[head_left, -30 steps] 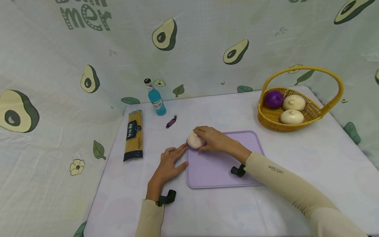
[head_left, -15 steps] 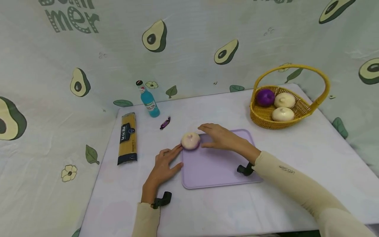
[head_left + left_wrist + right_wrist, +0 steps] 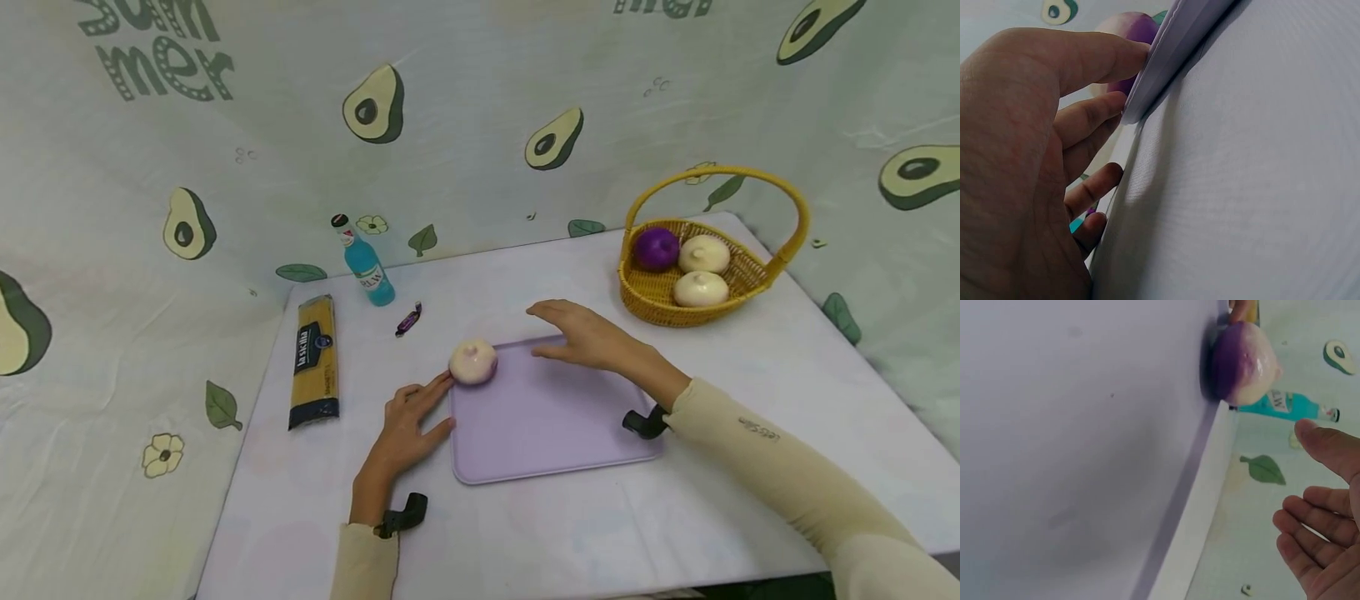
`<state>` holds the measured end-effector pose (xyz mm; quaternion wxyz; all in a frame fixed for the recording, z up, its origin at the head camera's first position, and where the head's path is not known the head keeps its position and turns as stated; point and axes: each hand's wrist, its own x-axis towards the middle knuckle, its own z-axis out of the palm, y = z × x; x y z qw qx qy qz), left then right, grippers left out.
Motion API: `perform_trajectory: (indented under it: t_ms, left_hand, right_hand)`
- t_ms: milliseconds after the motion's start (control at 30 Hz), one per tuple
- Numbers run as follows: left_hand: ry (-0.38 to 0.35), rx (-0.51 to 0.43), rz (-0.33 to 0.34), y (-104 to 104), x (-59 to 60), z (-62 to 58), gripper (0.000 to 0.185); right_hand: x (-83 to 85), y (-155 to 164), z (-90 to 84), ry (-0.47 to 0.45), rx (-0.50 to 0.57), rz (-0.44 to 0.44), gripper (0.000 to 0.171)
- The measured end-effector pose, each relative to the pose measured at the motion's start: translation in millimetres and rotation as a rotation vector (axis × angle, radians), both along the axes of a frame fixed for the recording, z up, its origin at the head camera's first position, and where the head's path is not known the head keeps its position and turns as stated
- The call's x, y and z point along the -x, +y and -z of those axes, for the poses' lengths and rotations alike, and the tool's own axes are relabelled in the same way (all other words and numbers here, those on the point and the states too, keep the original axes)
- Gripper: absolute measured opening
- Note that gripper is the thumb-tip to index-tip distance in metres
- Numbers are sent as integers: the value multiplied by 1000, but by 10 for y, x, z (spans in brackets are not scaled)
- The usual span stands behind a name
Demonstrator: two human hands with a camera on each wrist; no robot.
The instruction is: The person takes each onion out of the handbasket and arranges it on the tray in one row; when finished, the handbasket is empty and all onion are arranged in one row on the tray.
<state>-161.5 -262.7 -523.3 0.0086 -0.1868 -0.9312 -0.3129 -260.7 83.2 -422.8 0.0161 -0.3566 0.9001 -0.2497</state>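
A white-and-purple turnip (image 3: 473, 362) sits on the far left corner of the lilac tray (image 3: 555, 417), pale side up. My left hand (image 3: 405, 429) rests at the tray's left edge, its extended fingers touching the rim close to the turnip. In the left wrist view the thumb (image 3: 1104, 59) meets the tray edge. Over the far side of the tray hovers my right hand (image 3: 592, 337), fingers apart and holding nothing. The right wrist view shows the turnip (image 3: 1244, 362) well apart from those fingers (image 3: 1316, 528).
A wicker basket (image 3: 667, 315) at the back right holds two pale turnips (image 3: 701, 289) and a purple round vegetable (image 3: 656, 249). On the left lie a spaghetti pack (image 3: 315, 362) and a wrapped candy (image 3: 408, 319). A blue bottle (image 3: 367, 267) stands behind them.
My right hand has let go of the turnip and drawn away to the right. The turnip stays on the tray corner, and my left hand keeps its place at the edge. The head view has shifted.
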Motion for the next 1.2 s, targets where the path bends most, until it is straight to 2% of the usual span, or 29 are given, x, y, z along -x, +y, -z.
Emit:
perform_trajectory:
  t_ms: [433,833,1067,1200]
  left_hand:
    - [6,-7,-6,18,-19,-3,65]
    - [-18,-26,-8,21,-15,17,66]
    - [-4,-15,-10,22,-16,4,66]
    - [-9,-17,-11,23,-18,-6,66]
  right_hand:
    - [70,443,-35,13,-11,81,65]
    - [101,867,-60,-36,-14,194,65]
    - [196,1082,-130,27,-22,269,64]
    - [252,1177,-116,22,-22,283,61]
